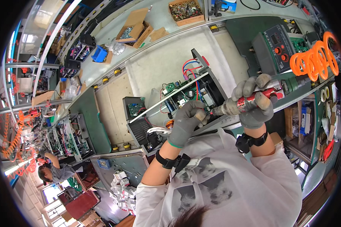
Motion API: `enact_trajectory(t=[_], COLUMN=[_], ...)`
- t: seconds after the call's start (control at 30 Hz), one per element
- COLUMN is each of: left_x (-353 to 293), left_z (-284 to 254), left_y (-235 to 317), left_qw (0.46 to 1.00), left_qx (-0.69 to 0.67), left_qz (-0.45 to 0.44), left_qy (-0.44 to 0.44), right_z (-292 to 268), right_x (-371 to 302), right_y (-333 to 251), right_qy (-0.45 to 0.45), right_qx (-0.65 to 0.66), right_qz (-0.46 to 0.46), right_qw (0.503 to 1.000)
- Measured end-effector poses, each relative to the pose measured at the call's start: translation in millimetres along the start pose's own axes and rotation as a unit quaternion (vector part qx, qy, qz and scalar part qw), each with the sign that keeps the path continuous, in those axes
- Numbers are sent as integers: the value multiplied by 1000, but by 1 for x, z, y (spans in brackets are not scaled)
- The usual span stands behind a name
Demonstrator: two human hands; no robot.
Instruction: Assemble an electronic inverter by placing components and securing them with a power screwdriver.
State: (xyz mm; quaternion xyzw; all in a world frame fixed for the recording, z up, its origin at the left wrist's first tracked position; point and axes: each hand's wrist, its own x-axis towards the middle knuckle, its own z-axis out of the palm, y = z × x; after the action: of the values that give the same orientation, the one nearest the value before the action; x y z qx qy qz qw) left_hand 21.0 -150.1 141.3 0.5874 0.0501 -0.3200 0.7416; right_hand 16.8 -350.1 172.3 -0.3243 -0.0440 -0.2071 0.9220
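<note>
My right hand (254, 102), in a grey glove, is wrapped round a red and metallic power screwdriver (244, 104). Its nose points left, at the near right part of an opened machine chassis (199, 90). Close to the driver's tip, my left hand (187, 123), gloved too, has thumb and fingers pinched together. Whatever sits between those fingertips is too small to tell. Inside the chassis are green circuit boards (173, 87), black parts and red and blue wires (189, 67). White cables (159, 130) lie beside my left hand.
An orange coiled air hose (314, 60) hangs at right, by a grey control box (275, 47) with orange knobs. Behind the chassis stand cardboard boxes of small parts (185, 11) and a blue bin (99, 54). Another person (60, 170) is at far left, near more chassis (70, 138).
</note>
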Motion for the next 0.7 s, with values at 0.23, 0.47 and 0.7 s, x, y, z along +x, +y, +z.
enact_trajectory(t=[0.23, 0.47, 0.7], left_x=[-1, 18, 47], left_z=[-6, -2, -17], left_y=[-10, 6, -18], left_qw=[993, 982, 920], left_qx=[-80, 143, 372], left_qz=[-77, 33, -71], left_qy=[-43, 117, 98], right_z=[-7, -9, -15], right_x=[3, 4, 2], right_y=[-3, -15, -18], right_qy=[30, 65, 78], right_qx=[27, 26, -6], right_qz=[9, -46, -54], right_qw=[999, 997, 995])
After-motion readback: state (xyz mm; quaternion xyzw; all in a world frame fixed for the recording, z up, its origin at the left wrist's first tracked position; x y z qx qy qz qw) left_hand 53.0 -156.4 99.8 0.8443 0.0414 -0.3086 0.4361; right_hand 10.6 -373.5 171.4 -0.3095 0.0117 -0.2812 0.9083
